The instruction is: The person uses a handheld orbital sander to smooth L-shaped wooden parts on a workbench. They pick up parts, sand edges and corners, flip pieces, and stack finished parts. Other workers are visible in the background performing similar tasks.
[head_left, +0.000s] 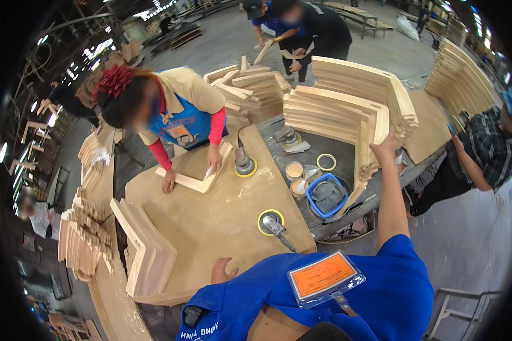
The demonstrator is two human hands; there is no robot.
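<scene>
My right hand (pixel 384 146) is stretched out to the right, gripping the near end of the top angled wooden piece (pixel 347 101) on a tall stack. Its fingertips are partly hidden behind the wood. My left hand (pixel 224 271) hovers at the near edge of the brown-covered worktable (pixel 210 227), its fingers apart and nothing in them. In front of it lies a round sander (pixel 272 223) with a yellow-rimmed pad and a hose. Left of that hand stands a row of similar angled wooden pieces (pixel 148 250).
Across the table a co-worker (pixel 182 119) holds an angled piece (pixel 202 181) flat, beside a second sander (pixel 245 165). A blue basket (pixel 326 195), tubs of filler (pixel 294 170) and a tape roll (pixel 326 162) sit near the right stack. Another person (pixel 483 148) stands far right.
</scene>
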